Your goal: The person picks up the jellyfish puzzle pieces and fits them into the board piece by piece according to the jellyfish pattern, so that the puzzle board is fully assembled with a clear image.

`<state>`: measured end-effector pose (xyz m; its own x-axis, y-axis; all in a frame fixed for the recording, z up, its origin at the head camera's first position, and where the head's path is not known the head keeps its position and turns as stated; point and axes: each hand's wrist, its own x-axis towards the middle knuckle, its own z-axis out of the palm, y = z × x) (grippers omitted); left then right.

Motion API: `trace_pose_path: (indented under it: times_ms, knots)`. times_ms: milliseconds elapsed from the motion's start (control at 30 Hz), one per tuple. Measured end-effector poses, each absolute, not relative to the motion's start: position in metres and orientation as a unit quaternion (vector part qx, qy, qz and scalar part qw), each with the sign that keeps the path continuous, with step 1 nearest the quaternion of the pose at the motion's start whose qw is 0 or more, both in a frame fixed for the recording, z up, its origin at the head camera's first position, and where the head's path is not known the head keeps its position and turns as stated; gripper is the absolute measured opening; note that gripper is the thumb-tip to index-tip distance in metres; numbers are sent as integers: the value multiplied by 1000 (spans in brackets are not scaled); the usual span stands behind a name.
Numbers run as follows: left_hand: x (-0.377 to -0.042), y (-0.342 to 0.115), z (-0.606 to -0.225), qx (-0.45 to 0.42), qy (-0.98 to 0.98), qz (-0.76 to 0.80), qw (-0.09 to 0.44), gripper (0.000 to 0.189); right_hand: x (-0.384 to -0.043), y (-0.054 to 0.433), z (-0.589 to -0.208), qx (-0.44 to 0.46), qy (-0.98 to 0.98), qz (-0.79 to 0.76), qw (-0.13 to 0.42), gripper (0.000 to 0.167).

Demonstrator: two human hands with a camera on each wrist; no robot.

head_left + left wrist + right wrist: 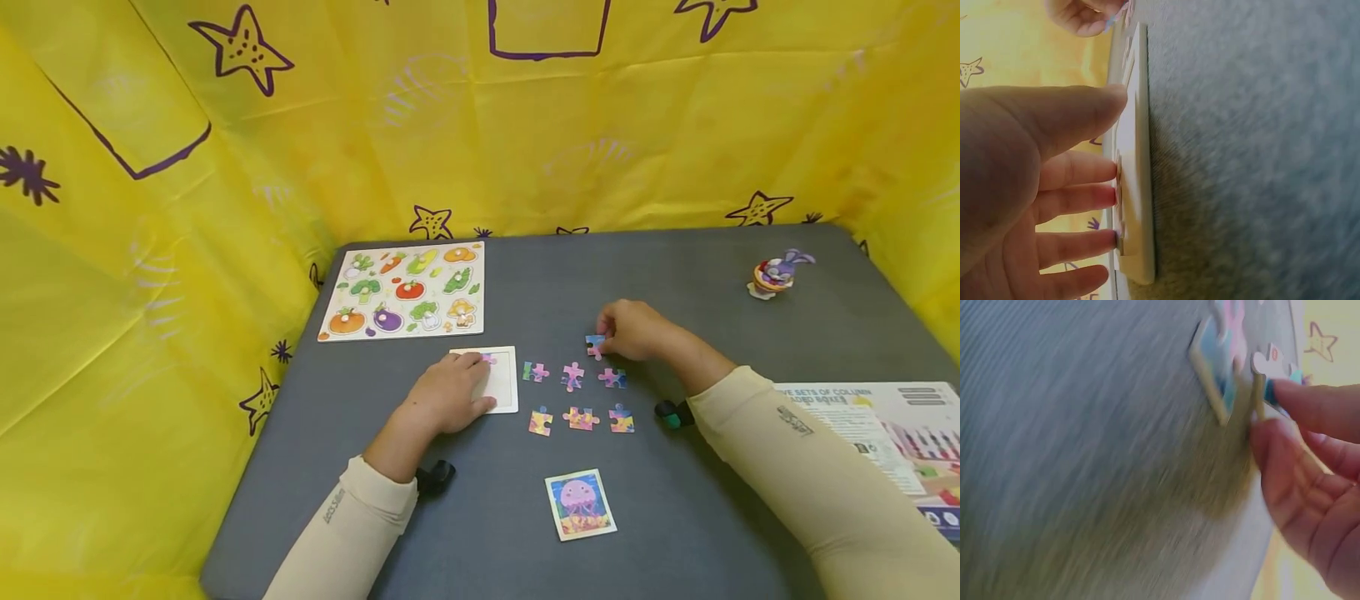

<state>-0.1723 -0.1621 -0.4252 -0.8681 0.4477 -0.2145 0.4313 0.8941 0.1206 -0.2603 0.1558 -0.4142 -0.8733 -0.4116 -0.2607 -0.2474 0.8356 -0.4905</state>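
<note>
My left hand lies over a small white puzzle tray. In the left wrist view its straight fingertips touch the pieces or floor of the tray, with the thumb near the rim. A pink puzzle piece shows in the tray's upper part; my fingers hide the rest. Between thumb and fingers, my right hand pinches a blue and pink jigsaw piece at the top of the loose pieces. Below it lie several others, among them a pink piece and a yellow piece.
A jellyfish picture card lies nearer me. At the back left is a vegetable peg board. A rabbit figurine stands at the back right. A printed box lies at the right, partly under my forearm.
</note>
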Motion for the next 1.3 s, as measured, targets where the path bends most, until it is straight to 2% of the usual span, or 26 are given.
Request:
trace_pose_path:
  times_ms: [267,433,533,800,1300]
  knots:
    - [-178,-162,-421,234,960,35,147,63,-260,95,-415,-127,871,-405,247,9]
    - [-180,-158,-419,236,958,39,157,62,-260,53,-421,-137,867,-401,261,6]
    - [-179,-154,-419,237,957,33,164,62,-261,41,-425,-145,888,-356,252,8]
    - [-177,-150,-415,238,957,-1,164,60,-267,34,-427,-191,931,-249,186,13]
    - [-179,-161,-415,224,959,5,174,63,-262,31,-426,-228,936,-216,161,15]
